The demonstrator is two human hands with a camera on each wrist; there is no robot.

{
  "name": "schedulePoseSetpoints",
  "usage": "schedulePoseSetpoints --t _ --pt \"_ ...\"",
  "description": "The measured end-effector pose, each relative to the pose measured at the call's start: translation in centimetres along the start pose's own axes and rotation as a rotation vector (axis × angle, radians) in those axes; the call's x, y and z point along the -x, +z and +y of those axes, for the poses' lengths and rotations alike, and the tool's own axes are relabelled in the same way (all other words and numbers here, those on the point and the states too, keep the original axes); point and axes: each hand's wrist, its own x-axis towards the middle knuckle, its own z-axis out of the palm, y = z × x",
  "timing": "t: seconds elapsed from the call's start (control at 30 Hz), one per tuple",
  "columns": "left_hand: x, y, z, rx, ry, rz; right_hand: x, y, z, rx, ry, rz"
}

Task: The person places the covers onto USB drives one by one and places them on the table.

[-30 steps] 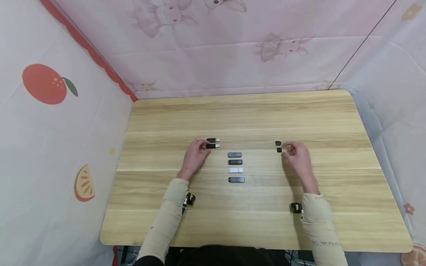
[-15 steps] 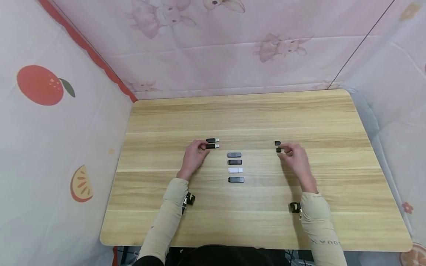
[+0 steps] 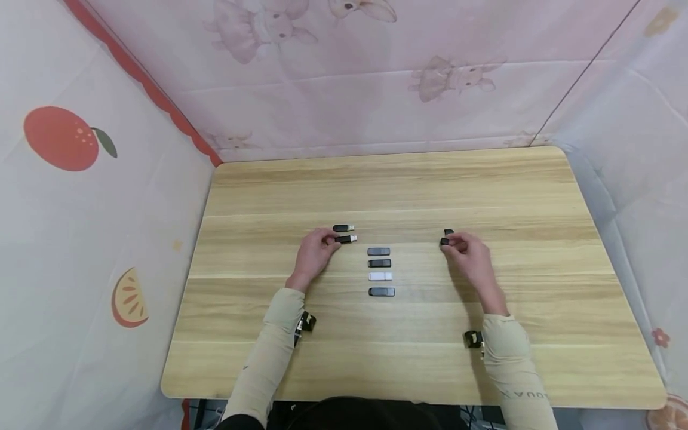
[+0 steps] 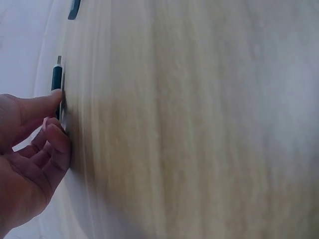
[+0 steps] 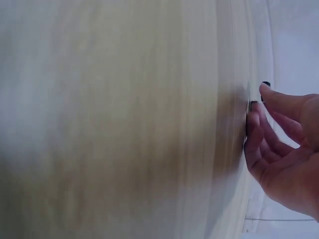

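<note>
In the head view my left hand point(image 3: 314, 254) pinches the rear end of a black USB stick point(image 3: 346, 239), its metal plug pointing right. The same stick point(image 4: 57, 77) stands out beyond the thumb in the left wrist view. A second uncapped black USB stick point(image 3: 343, 228) lies just behind it on the wooden table point(image 3: 398, 191). Over to the right, my right hand point(image 3: 470, 257) pinches a small black cap point(image 3: 444, 241) between thumb and fingertips. Another black cap point(image 3: 448, 232) lies just behind, partly covered by the fingers.
Between the hands, several USB sticks lie in a column: a grey one point(image 3: 378, 252), a black one point(image 3: 379, 263), a white one point(image 3: 380, 276) and a dark grey one point(image 3: 381, 292). Printed cloth point(image 3: 344, 113) hangs behind the table and on both sides.
My right hand has moved left and closed its fingertips on the nearer cap, shifting it slightly left. The stick in my left hand has shifted slightly right and toward me.
</note>
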Motion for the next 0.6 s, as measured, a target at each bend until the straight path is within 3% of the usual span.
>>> schedulePoseSetpoints --t 0.2,0.47,0.6 --pt "0.3 0.1 0.7 0.047 -0.012 -0.047 -0.3 1.1 -1.0 -0.049 -0.016 -0.028" --pt "0.9 0.4 1.5 0.236 -0.019 -0.097 -0.5 2.6 -2.5 -0.065 0.0 -0.098" --pt "1.3 0.7 1.9 0.264 -0.016 -0.104 -0.5 3.4 -3.1 -0.088 -0.007 -0.122"
